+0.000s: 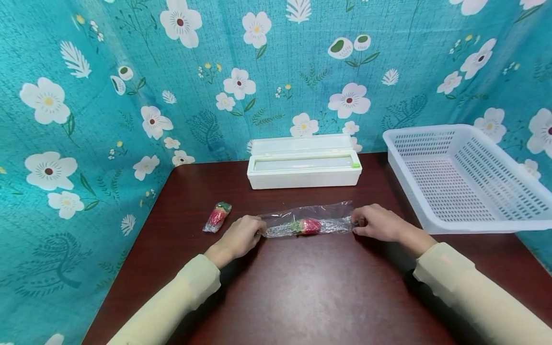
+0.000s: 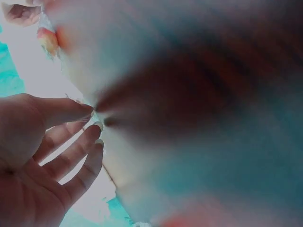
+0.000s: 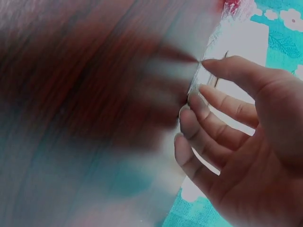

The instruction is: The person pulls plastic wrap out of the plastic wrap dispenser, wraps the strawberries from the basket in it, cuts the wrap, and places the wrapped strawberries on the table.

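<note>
In the head view, a sheet of clear cling film (image 1: 331, 211) lies on the table, partly folded into a long strip around a red fruit with a green top (image 1: 309, 226), which looks like a strawberry. My left hand (image 1: 244, 235) pinches the strip's left end between thumb and fingers. At the opposite end my right hand (image 1: 377, 223) pinches the film. The left wrist view shows the thumb (image 2: 71, 109) meeting the fingers at the film's edge. A second, similar red fruit (image 1: 217, 217), wrapped in film, rests left of my left hand.
Behind the film stands a long white cling film box (image 1: 304, 179) with its lid raised. A white plastic basket (image 1: 448, 191) is at the right of the dark reddish table (image 1: 302, 297). A turquoise flowered cloth (image 1: 284, 72) hangs behind and at the left.
</note>
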Tool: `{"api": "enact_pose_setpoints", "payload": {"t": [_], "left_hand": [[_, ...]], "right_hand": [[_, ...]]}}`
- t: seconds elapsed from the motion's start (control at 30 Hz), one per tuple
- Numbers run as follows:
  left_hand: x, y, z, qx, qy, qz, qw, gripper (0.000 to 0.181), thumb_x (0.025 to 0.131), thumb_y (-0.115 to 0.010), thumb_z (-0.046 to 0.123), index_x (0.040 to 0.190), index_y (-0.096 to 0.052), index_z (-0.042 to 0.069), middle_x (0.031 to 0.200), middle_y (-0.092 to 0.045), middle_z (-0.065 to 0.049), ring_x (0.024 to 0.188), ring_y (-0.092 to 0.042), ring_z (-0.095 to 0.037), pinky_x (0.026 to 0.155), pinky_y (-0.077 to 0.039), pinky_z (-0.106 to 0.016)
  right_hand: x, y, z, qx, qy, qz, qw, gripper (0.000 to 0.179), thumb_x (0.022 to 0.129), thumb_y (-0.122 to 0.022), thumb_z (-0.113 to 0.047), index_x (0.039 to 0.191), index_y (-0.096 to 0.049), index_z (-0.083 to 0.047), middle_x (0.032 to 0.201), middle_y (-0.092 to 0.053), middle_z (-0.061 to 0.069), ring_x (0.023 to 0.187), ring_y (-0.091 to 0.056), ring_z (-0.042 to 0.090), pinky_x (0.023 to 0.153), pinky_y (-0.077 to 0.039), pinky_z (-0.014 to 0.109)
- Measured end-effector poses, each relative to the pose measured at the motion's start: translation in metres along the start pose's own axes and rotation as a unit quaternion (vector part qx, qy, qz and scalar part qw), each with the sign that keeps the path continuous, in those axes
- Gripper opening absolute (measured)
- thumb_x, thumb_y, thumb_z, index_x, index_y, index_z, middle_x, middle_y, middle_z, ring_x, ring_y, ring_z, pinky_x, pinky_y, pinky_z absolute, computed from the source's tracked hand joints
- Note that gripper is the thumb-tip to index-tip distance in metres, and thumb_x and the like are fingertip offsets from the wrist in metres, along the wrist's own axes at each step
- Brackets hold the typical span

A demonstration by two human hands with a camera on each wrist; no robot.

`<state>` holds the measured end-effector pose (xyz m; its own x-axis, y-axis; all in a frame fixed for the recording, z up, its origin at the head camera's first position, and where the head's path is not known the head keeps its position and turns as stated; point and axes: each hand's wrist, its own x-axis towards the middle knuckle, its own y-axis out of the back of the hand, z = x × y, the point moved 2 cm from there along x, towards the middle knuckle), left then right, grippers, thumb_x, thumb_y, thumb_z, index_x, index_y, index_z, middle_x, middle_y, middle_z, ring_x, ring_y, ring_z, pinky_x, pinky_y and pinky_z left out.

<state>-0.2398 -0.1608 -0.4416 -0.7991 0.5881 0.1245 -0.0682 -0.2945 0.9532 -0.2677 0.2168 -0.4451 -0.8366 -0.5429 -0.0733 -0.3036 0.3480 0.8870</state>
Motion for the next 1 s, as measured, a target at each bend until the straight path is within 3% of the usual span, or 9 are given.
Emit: {"api": "enact_pose_setpoints", "payload": {"t": [0.17,0.33,0.47,0.57,0.7,0.87,1.0], "left_hand": [[0.004,0.004,-0.008,0.001,0.011,0.018,0.9998,0.026,0.082,-0.065,-0.013,0.082,-0.075,0.011,0.084,-0.072,0.002,0.079,-0.069,-0.016,0.066,-0.056,-0.036],[0.004,0.006,-0.012,0.000,0.029,0.004,0.9996,0.024,0.084,-0.066,-0.010,0.088,-0.074,0.013,0.090,-0.072,0.002,0.082,-0.067,-0.014,0.068,-0.056,-0.035],[0.002,0.008,-0.012,0.003,0.021,-0.010,0.9997,0.025,0.085,-0.076,-0.003,0.106,-0.073,0.010,0.104,-0.070,-0.003,0.093,-0.068,-0.019,0.077,-0.058,-0.039],[0.000,0.009,-0.012,-0.016,0.011,-0.026,0.9995,0.030,0.086,-0.079,0.000,0.114,-0.072,0.008,0.112,-0.067,-0.005,0.101,-0.068,-0.021,0.085,-0.058,-0.039],[-0.001,0.008,-0.015,-0.046,-0.013,-0.031,0.9984,0.019,0.089,-0.075,-0.003,0.106,-0.073,0.006,0.107,-0.068,-0.005,0.096,-0.066,-0.018,0.085,-0.057,-0.035],[0.000,0.006,-0.019,-0.083,-0.043,-0.002,0.9956,0.011,0.092,-0.070,-0.005,0.096,-0.074,0.004,0.098,-0.070,-0.006,0.089,-0.066,-0.017,0.081,-0.056,-0.034],[-0.001,0.007,-0.022,-0.118,-0.038,0.010,0.9922,0.010,0.092,-0.070,-0.005,0.097,-0.074,0.003,0.098,-0.072,-0.008,0.092,-0.069,-0.018,0.083,-0.058,-0.036]], "right_hand": [[-0.002,-0.003,-0.007,-0.022,0.011,0.002,0.9997,0.013,0.091,-0.074,-0.012,0.082,-0.071,-0.020,0.071,-0.058,-0.011,0.068,-0.051,0.009,0.057,-0.044,0.032],[-0.008,-0.007,-0.018,-0.033,0.016,-0.013,0.9992,0.020,0.091,-0.073,-0.010,0.077,-0.068,-0.023,0.074,-0.057,-0.012,0.069,-0.049,0.009,0.057,-0.043,0.033],[-0.017,-0.004,-0.023,-0.049,-0.006,0.004,0.9988,0.013,0.087,-0.078,-0.017,0.086,-0.067,-0.023,0.076,-0.056,-0.011,0.068,-0.050,0.009,0.054,-0.041,0.033],[-0.025,-0.002,-0.025,-0.060,-0.032,0.025,0.9974,0.024,0.082,-0.082,-0.022,0.098,-0.065,-0.021,0.084,-0.056,-0.008,0.070,-0.051,0.011,0.053,-0.039,0.033],[-0.030,-0.003,-0.024,-0.059,-0.046,0.031,0.9967,0.028,0.081,-0.081,-0.021,0.105,-0.065,-0.020,0.091,-0.056,-0.005,0.075,-0.052,0.013,0.055,-0.041,0.036],[-0.031,-0.006,-0.021,-0.055,-0.027,0.037,0.9974,0.011,0.087,-0.077,-0.014,0.092,-0.069,-0.021,0.092,-0.059,-0.006,0.079,-0.057,0.013,0.058,-0.047,0.038],[-0.030,-0.006,-0.016,-0.053,-0.005,0.045,0.9976,0.012,0.090,-0.075,-0.010,0.087,-0.070,-0.020,0.091,-0.061,-0.007,0.081,-0.060,0.014,0.060,-0.049,0.038]]}}
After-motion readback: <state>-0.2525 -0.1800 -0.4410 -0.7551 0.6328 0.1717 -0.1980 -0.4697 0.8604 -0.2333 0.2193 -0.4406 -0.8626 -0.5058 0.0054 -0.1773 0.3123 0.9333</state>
